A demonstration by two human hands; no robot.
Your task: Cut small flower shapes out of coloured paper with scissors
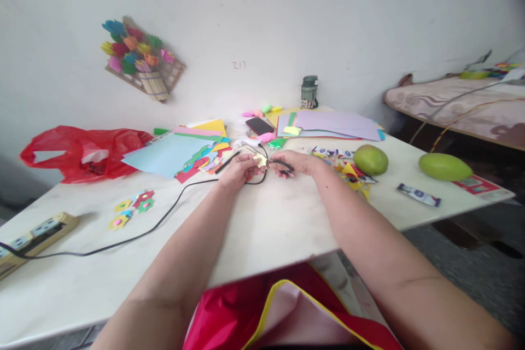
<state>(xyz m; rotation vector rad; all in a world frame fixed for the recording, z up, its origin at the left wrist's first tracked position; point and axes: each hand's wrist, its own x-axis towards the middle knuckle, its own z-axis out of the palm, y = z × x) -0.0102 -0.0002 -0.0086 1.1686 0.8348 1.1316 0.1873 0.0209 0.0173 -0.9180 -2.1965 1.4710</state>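
Over the middle of the white table (283,229), my left hand (240,169) pinches a small pale yellow paper piece (260,161). Just to its right, my right hand (293,164) is closed round black-handled scissors (283,164), whose tip is beside the paper. A black cable (164,217) runs from the left to beneath the hands. Several paper flowers (144,205) lie on the left part of the table. Coloured paper scraps (200,162) are spread beyond my left hand.
A red plastic bag (82,145) and a power strip (45,232) are at left. Paper sheets (336,123), a phone (259,126) and a dark bottle (309,92) stand or lie at the back. Green fruits (370,160) and a glue tube (419,195) are at right.
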